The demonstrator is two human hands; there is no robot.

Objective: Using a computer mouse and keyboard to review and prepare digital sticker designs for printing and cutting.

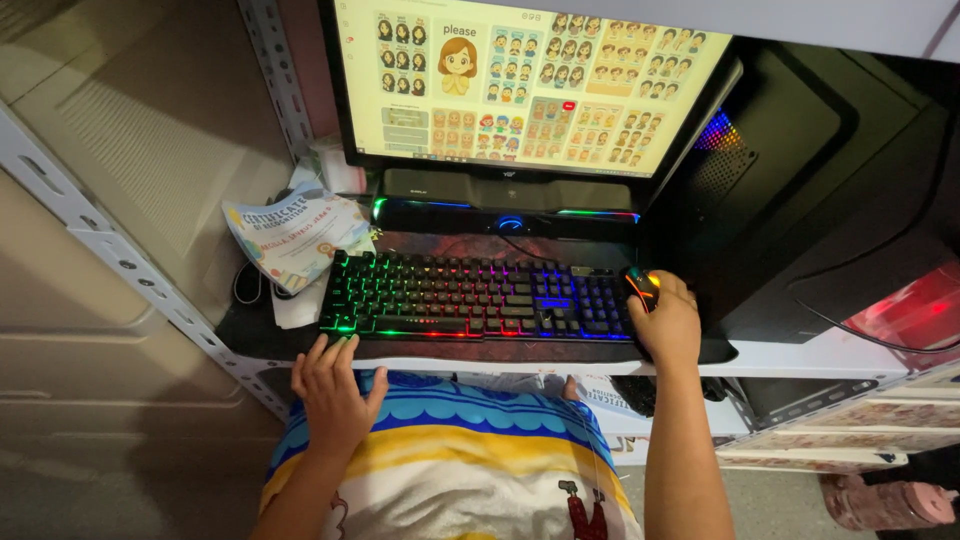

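At the far left, a perforated metal shelf upright (120, 262) is seen slanting past a beige wall. Just right of it, a curled paper certificate (297, 235) is laid on the desk's left part, with a dark cable looped under its near edge.

The left hand (330, 393) is rested at the near edge of the white desk (800, 355), fingers spread and loosely extended, nothing gripped; its fingertips are placed at the near-left corner of the backlit keyboard (478, 298). The keyboard is set across the middle of the desk, its keys lit in bands of green, red, blue and purple. Beyond it, a slim speaker bar (510, 215) with a glowing strip is placed under the monitor (530, 85), on which sheets of small cartoon figures are shown.

A striped cloth (450, 440) in blue, yellow and white is spread over the lap, near to the camera.

To the right of the keyboard, the right hand (668, 322) is curled over a dark mouse (642, 284), which is gripped from above, an orange glow visible at its far end. Further right, a black computer case (800, 180) is stood, coloured light showing through its vent.
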